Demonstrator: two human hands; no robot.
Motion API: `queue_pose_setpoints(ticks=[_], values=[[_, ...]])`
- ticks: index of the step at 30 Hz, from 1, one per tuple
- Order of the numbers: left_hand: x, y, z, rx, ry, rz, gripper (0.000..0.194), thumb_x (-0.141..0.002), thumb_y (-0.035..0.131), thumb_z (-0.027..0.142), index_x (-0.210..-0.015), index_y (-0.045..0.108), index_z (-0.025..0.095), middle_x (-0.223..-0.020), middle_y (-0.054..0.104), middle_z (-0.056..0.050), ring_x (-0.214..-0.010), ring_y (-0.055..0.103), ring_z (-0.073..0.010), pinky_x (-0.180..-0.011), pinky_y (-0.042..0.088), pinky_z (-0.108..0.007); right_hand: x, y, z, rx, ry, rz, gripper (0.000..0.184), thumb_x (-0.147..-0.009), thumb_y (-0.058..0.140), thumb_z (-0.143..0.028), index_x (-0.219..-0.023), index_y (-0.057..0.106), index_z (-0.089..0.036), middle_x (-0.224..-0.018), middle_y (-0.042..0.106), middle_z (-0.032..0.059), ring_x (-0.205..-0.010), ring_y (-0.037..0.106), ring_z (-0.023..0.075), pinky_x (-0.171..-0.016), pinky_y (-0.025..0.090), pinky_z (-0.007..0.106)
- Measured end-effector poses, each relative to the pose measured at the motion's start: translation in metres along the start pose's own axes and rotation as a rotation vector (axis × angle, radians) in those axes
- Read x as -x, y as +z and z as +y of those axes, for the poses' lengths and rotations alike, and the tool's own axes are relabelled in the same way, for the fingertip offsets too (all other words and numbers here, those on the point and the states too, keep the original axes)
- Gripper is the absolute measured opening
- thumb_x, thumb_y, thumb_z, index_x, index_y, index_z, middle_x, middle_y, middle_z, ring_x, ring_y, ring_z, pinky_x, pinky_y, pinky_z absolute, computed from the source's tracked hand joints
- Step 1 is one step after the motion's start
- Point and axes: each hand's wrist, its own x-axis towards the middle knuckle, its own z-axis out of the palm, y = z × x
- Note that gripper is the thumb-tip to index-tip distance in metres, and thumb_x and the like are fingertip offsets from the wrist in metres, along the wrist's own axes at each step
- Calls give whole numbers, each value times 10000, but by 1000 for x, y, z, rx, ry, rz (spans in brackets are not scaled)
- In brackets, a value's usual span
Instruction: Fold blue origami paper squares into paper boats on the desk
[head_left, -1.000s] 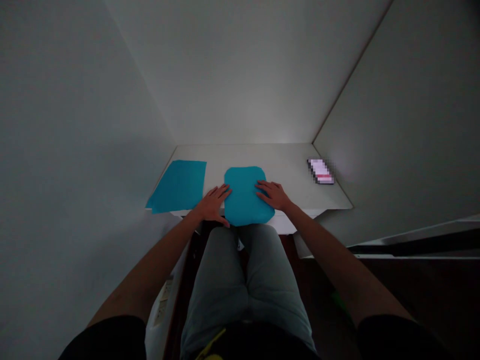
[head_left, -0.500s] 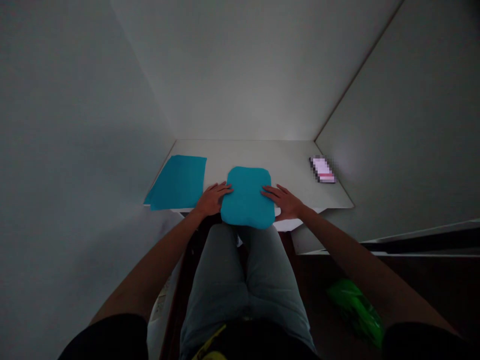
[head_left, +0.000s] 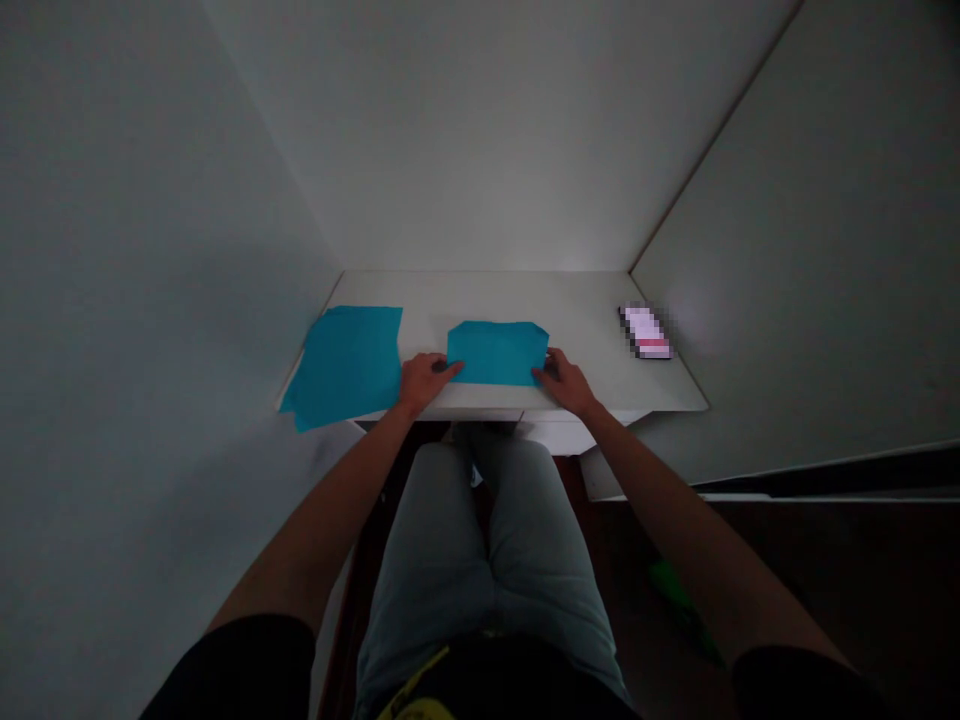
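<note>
A blue sheet of paper [head_left: 496, 353] lies toward the front of the white desk, doubled over into a wide, short shape with slanted upper corners. My left hand [head_left: 424, 379] grips its lower left corner, the thumb on top and the fingers bent beneath or behind. At the opposite side, my right hand [head_left: 568, 382] pinches the lower right corner in the same way. Left of my left hand rests a stack of blue sheets [head_left: 351, 358], slightly fanned, with a corner hanging over the front edge.
The white desk [head_left: 577, 300] stands in a corner between pale walls. A phone [head_left: 646, 332], blurred out, lies near its right edge. My legs [head_left: 491, 530] are below the front edge. Something green [head_left: 679, 595] is on the dark floor at right.
The sheet, earlier flat and hanging over the front edge under my spread hands, is now folded over and farther back on the desk. Both hands have closed on its lower corners.
</note>
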Motion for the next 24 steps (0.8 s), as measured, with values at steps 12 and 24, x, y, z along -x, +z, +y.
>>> queue_pose_setpoints(ticks=[12, 24], values=[[7, 6, 11, -259, 401, -98, 601, -1014, 489, 233, -1609, 526, 313, -1691, 487, -49, -1564, 382, -312, -1256, 311, -517, 9, 3, -20, 354, -147, -4, 593, -1054, 401, -349, -1643, 470, -350, -1750, 394, 29, -1572, 401, 367, -1184, 394, 631], [-3, 59, 62, -210, 185, -36, 701, -1032, 502, 528, -1625, 463, 156, -1714, 417, -201, -1632, 294, -389, -1321, 194, -582, 6, 3, -20, 354, -144, 4, 450, -1079, 466, -513, -1446, 669, -347, -1590, 597, 71, -1466, 525, 333, -1155, 420, 588]])
